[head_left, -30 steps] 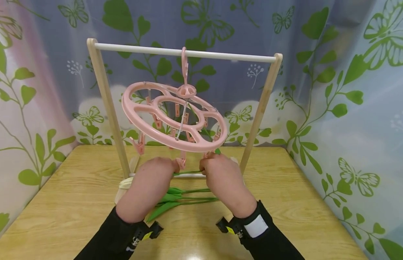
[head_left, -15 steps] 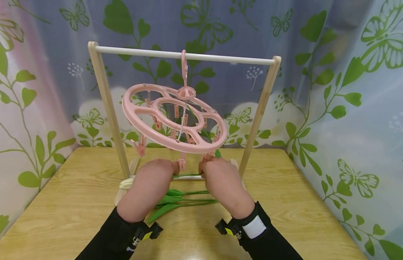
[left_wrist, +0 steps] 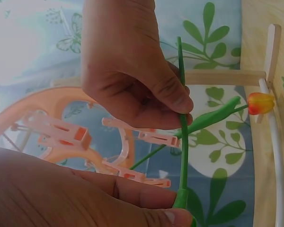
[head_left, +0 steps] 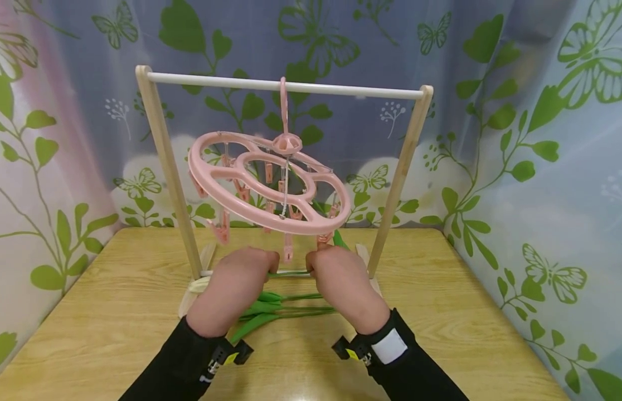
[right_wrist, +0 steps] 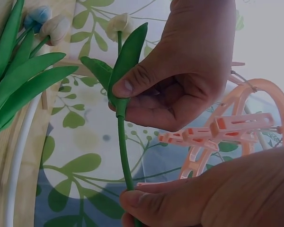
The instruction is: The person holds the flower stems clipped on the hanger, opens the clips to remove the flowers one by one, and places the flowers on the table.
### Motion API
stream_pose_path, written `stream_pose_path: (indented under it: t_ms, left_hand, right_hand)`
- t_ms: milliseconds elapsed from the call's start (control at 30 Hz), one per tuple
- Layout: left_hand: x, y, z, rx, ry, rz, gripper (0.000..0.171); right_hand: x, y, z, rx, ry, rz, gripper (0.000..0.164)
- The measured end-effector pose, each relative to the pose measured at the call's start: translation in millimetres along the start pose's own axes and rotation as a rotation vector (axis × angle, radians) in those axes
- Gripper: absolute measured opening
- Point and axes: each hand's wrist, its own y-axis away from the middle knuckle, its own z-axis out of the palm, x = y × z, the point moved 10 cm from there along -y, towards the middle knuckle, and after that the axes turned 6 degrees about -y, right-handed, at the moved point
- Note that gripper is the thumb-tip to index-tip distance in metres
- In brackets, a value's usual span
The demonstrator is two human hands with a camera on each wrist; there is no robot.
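Note:
My left hand (head_left: pixel 243 278) pinches an artificial tulip at the base of its leaves (right_wrist: pixel 130 59). The tulip's cream bloom (right_wrist: pixel 118 26) points out to the left. My right hand (head_left: pixel 345 281) pinches the bare end of the green stem (left_wrist: pixel 182 156), so the flower lies level between both hands. Just above them hangs a pink round clip hanger (head_left: pixel 291 225), tilted down to the right. One of its pegs (head_left: pixel 288 248) dangles between the hands, apart from the stem. A second tulip with an orange-yellow bloom (left_wrist: pixel 261 103) hangs head down under the hanger, mostly hidden behind my right hand in the head view.
The hanger hooks over the white bar (head_left: pixel 215 82) of a wooden rack (head_left: pixel 398 178). Several more tulips (head_left: pixel 263 306) lie on the wooden table (head_left: pixel 441 312) below my hands, their blue and pale blooms (right_wrist: pixel 57 28) to the left. A patterned curtain (head_left: pixel 567 167) surrounds the table.
The hanger has turned slightly and its pegs have shifted; the peg between my hands has moved a little right, away from my left fingers. Both hands keep their hold on the tulip.

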Motion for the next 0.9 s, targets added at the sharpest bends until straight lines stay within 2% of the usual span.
stream_pose_path:
  t_ms: [100, 233, 567, 900]
  left_hand:
    - [-0.6, -1.5, 4.5, -0.030, -0.003, -0.001, 0.053]
    - [-0.2, -2.5, 6.4, -0.036, -0.025, 0.011, 0.054]
    - [-0.3, -4.6, 13.8, -0.099, 0.007, -0.016, 0.054]
    - [-3.9, -6.2, 21.1, -0.114, 0.018, -0.036, 0.054]
  right_hand:
    - [0.3, -0.6, 1.7, -0.002, 0.000, -0.008, 0.019]
    - [1.1, -1.9, 5.3, -0.007, 0.001, -0.010, 0.025]
    - [2.5, -1.2, 12.8, -0.019, 0.007, -0.010, 0.024]
    - [3.1, -1.4, 17.7, -0.006, 0.016, -0.022, 0.026]
